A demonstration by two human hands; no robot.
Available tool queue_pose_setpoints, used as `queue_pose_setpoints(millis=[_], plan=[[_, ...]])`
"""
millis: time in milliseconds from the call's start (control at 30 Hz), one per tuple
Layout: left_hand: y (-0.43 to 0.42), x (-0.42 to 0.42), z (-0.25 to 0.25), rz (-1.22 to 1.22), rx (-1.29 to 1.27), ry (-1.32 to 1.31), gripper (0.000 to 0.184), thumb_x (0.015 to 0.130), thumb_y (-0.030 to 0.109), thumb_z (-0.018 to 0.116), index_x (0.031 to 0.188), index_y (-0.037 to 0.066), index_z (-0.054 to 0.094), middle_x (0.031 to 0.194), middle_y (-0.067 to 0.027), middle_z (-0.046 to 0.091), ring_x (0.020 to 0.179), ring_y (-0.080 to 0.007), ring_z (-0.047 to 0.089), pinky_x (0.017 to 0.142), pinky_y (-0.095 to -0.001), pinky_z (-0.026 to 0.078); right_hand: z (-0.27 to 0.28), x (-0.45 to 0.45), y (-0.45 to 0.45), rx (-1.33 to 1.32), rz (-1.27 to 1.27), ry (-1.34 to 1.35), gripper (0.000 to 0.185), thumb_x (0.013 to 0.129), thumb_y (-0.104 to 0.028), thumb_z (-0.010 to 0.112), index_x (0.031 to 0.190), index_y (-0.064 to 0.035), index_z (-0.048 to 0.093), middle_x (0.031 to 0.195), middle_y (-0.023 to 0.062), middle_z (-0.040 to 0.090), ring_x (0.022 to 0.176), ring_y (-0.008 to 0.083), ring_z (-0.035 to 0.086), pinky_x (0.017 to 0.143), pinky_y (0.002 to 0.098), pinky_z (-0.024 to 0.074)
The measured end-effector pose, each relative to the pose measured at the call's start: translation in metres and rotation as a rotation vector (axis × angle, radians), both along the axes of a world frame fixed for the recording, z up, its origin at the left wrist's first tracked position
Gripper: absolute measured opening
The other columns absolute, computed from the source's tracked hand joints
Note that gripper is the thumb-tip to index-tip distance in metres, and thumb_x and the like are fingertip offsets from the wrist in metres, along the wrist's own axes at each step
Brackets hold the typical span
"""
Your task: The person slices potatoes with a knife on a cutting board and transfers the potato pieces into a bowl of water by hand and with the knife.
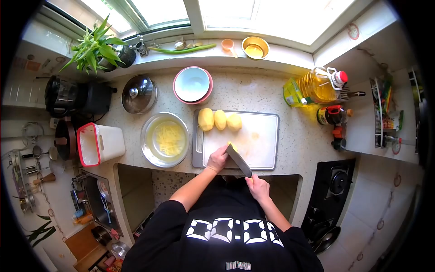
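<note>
My right hand [258,187] grips the handle of a kitchen knife [239,162], its dark wide blade slanting up and left over the cutting board [263,140]. Close against the blade, my left hand [218,158] has its fingers closed on a yellow potato piece [233,145], mostly hidden by the hand and blade. Three peeled potatoes [220,120] lie in a row along the board's far left part. Left of the board, a metal bowl [146,144] holds pale yellow potato shreds [168,138], which seem to lie in water.
Behind the board stand nested bowls [192,85] and a pot lid [137,94]. A white bin with a red rim [111,144] is at left. An oil bottle [319,85] and sauce bottle [328,115] stand at back right. The stove [330,190] is at right.
</note>
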State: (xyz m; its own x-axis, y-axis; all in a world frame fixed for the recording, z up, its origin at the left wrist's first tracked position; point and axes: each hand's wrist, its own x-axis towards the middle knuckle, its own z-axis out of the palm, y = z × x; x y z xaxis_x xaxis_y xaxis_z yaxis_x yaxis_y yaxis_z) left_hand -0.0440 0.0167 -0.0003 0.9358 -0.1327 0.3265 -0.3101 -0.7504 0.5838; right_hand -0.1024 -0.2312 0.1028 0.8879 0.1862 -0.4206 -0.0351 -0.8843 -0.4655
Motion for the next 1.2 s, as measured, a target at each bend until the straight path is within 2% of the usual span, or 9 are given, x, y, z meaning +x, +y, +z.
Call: queue_pose_setpoints(millis=[400,600,700,800,1000,1100,1200], plan=[[0.002,-0.002,-0.003,0.003,-0.027,0.042,0.033,0.088,0.007,0.068,0.12,0.01,0.071,0.126,-0.0107,0.071,0.108,-0.0282,0.072,0.087,-0.0351,0.062,0.004,0.0,0.006,-0.047,0.026,-0.026,0.046,0.1,-0.055,0.059,0.088,-0.0098,0.061,0.07,0.0192,0.069,0.068,0.0428,0.07,0.059,0.0538,0.0538],[0.003,-0.005,-0.005,-0.023,0.027,0.096,0.033,0.086,0.007,0.067,0.118,0.01,0.072,0.125,-0.0109,0.07,0.103,-0.0292,0.072,0.082,-0.0359,0.062,-0.009,0.005,0.012,-0.03,0.054,-0.052,0.047,0.101,-0.055,0.057,0.09,-0.0095,0.061,0.07,0.0199,0.069,0.068,0.0433,0.069,0.059,0.0548,0.0535],[0.002,-0.004,-0.003,-0.025,0.016,0.106,0.026,0.08,0.004,0.066,0.105,0.004,0.074,0.126,-0.0132,0.067,0.106,-0.0305,0.07,0.083,-0.0367,0.061,-0.013,0.013,0.016,-0.051,0.047,-0.019,0.047,0.101,-0.055,0.056,0.091,-0.0093,0.06,0.071,0.0205,0.069,0.069,0.0436,0.07,0.06,0.055,0.0536],[0.002,-0.003,0.0,-0.023,0.018,0.091,0.025,0.08,0.006,0.068,0.104,0.005,0.074,0.124,-0.0123,0.068,0.103,-0.0302,0.07,0.083,-0.0371,0.061,-0.017,0.014,0.021,-0.095,0.048,0.002,0.051,0.102,-0.058,0.052,0.091,-0.0087,0.061,0.072,0.0205,0.07,0.069,0.0433,0.07,0.062,0.0555,0.0546],[-0.003,0.0,0.017,0.038,-0.065,0.048,0.03,0.083,0.005,0.068,0.112,0.009,0.074,0.119,-0.0084,0.072,0.099,-0.0282,0.072,0.081,-0.0361,0.061,-0.029,0.005,0.015,0.04,-0.081,-0.061,0.048,0.102,-0.056,0.055,0.092,-0.0091,0.061,0.071,0.0214,0.069,0.069,0.0444,0.069,0.062,0.056,0.0536],[-0.001,0.002,0.019,0.038,-0.075,0.025,0.029,0.083,0.003,0.068,0.11,0.009,0.074,0.116,-0.007,0.073,0.097,-0.0273,0.073,0.08,-0.0357,0.061,-0.025,-0.001,0.012,0.058,-0.094,-0.067,0.044,0.102,-0.052,0.056,0.091,-0.0096,0.06,0.068,0.0216,0.066,0.067,0.045,0.068,0.059,0.0561,0.0516],[0.0,0.003,0.017,0.027,-0.062,0.054,0.028,0.083,0.004,0.067,0.11,0.008,0.075,0.114,-0.0076,0.072,0.101,-0.0263,0.072,0.083,-0.0353,0.061,-0.015,-0.001,0.007,0.032,-0.044,-0.051,0.044,0.102,-0.052,0.057,0.09,-0.0093,0.059,0.067,0.0211,0.066,0.065,0.0447,0.068,0.057,0.0558,0.0513]])
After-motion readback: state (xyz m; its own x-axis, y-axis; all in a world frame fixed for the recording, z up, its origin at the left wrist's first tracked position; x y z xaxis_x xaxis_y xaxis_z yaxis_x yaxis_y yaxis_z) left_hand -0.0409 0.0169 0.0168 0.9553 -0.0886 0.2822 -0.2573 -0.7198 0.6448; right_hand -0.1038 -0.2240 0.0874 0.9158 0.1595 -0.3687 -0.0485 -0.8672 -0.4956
